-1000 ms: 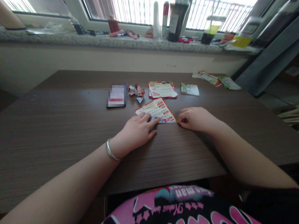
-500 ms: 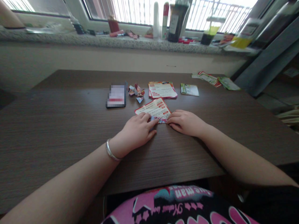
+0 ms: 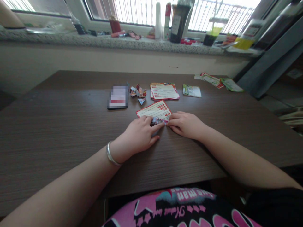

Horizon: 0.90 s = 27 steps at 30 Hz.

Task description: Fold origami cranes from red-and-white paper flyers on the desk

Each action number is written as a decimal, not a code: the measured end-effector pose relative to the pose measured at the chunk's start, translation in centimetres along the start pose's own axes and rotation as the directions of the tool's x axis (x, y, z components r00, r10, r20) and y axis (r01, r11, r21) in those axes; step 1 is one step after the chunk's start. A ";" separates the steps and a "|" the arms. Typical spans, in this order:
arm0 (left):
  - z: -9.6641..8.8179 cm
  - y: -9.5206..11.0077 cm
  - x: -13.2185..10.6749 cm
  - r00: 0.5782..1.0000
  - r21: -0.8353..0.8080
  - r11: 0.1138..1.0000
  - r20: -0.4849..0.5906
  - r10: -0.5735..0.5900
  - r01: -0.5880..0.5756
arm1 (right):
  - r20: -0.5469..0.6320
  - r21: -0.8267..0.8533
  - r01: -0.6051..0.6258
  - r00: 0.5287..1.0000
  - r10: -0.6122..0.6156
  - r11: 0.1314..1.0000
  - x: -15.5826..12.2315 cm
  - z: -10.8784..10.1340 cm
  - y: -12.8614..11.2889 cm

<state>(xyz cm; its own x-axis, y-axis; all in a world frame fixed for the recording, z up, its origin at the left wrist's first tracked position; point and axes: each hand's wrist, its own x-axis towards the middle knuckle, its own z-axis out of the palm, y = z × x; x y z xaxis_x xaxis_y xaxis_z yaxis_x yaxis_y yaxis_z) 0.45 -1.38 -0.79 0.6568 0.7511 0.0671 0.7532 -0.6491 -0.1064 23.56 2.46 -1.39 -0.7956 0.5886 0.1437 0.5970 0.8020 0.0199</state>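
A white printed paper sheet [image 3: 155, 109] with red borders and red labels lies slanted on the table before me. Its near edge is folded up, showing a coloured strip of the other side. My left hand [image 3: 140, 134] rests on the sheet's near left part, index finger stretched along the fold and thumb apart on the table side. At the right end of the fold, my right hand [image 3: 186, 124] pinches the sheet's near corner between bent fingers and thumb. The two index fingertips almost meet. The sheet's lower left part is hidden under my left hand.
Beyond the sheet are a blurred phone-like device [image 3: 117, 97], folded colourful paper pieces [image 3: 139, 92], a stack of similar sheets [image 3: 165, 91] and a small green-white stack [image 3: 192, 91]. More leaflets [image 3: 213, 80] lie far right. Bottles and cups [image 3: 179, 23] line the windowsill.
My left index finger has slid right along the fold, closer to my right hand. The sheet's far corner has dropped slightly towards me, and more of the coloured folded strip shows.
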 end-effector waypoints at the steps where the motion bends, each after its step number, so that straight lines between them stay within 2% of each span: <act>1: 0.0 0.1 0.0 1.000 0.004 1.000 0.002 -0.002 0.002 | 0.005 -0.005 -0.008 1.000 0.008 1.000 0.1 -0.1 -0.1; 14: -0.3 0.9 -0.1 0.998 0.024 0.998 -0.032 -0.058 0.059 | 0.051 -0.067 -0.083 0.995 0.087 0.994 0.7 -0.7 -1.3; 23: -0.7 0.3 -0.2 0.999 0.045 0.998 0.007 -0.037 0.036 | 0.049 -0.077 -0.089 0.994 0.093 0.993 0.5 -0.8 -1.4; 27: -0.9 0.4 -0.3 0.997 0.033 0.997 0.033 -0.072 0.071 | 0.048 -0.079 -0.089 0.995 0.093 0.993 0.5 -0.8 -1.3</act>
<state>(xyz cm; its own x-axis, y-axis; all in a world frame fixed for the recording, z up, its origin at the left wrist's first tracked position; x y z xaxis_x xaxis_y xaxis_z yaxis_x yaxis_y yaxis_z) 0.57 -1.95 0.00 0.5993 0.7994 0.0417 0.7962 -0.5899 -0.1346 22.53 1.63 -0.54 -0.7409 0.6645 0.0975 0.6715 0.7361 0.0856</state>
